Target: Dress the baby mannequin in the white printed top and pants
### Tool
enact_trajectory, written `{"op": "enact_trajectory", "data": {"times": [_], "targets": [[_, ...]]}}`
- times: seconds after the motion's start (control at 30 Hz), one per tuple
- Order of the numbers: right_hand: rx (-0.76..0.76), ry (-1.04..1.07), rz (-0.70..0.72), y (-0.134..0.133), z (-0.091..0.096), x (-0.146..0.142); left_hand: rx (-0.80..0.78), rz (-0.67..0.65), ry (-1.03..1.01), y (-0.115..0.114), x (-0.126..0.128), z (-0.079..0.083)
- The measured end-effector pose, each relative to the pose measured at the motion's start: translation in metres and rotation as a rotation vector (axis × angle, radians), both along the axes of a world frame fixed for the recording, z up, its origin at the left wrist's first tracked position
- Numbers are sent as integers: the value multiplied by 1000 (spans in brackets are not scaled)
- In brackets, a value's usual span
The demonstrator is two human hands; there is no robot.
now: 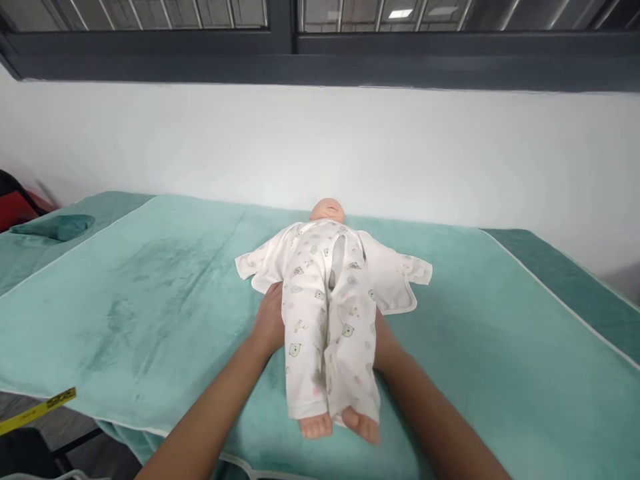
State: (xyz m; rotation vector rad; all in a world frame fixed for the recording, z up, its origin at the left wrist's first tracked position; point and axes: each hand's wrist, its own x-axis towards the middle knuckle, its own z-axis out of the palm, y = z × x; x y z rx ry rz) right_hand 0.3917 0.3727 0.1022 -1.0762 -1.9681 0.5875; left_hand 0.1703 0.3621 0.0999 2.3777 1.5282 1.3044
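Observation:
A baby doll point(327, 211) lies on its back, head toward the wall and bare feet toward me. It wears a white open-front shirt point(393, 280) with sleeves spread to both sides, and white printed pants point(306, 320) reaching its ankles. At the doll's hip on the left is my left hand point(271, 315), touching the pants' outer side. On the opposite side, my right hand point(385, 341) rests against the other pant leg, partly under the shirt's edge. The pants and shirt hide the fingers of both hands.
A green fleece sheet point(165, 293) covers the bed. A folded dark green cloth point(55, 227) lies at the far left beside a red and black item point(17, 203). The white wall point(320, 147) borders the back, below a dark window frame point(320, 63). Yellow tape point(37, 410) shows at lower left.

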Motion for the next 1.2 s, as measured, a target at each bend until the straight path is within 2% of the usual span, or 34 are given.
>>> {"op": "enact_trajectory", "data": {"times": [0.13, 0.3, 0.5, 0.57, 0.67, 0.73, 0.77, 0.83, 0.9, 0.97, 1.07, 1.2], "targets": [[104, -95, -35, 0, 4, -1, 117, -26, 64, -5, -3, -1], [254, -223, -38, 3, 3, 10, 128, 1, 148, -13, -10, -2], [407, -414, 112, -10, -2, 34, 21, -31, 199, -27, -22, -8], [407, -428, 133, -16, -3, 38, -37, -67, 188, -31, -23, -9], [305, -369, 171, -24, -1, 41, -99, -119, 96, -34, -25, -7], [153, -277, 137, -28, 0, 46, -130, -119, -42, -33, -28, -5], [65, -220, 57, -28, 0, 51, -141, -83, -124, -31, -31, -5], [-70, -129, -228, -24, -2, 64, -168, 89, -270, -22, -37, -6], [-96, -139, -510, -15, -5, 80, -209, 315, -333, -9, -41, -9], [-66, -250, -651, -3, -7, 93, -228, 466, -287, 4, -42, -13], [-109, -416, -701, 13, -5, 100, -168, 530, -126, 17, -37, -19], [-357, -399, -621, 28, 15, 94, -91, 613, -47, 18, -32, -22]]}}
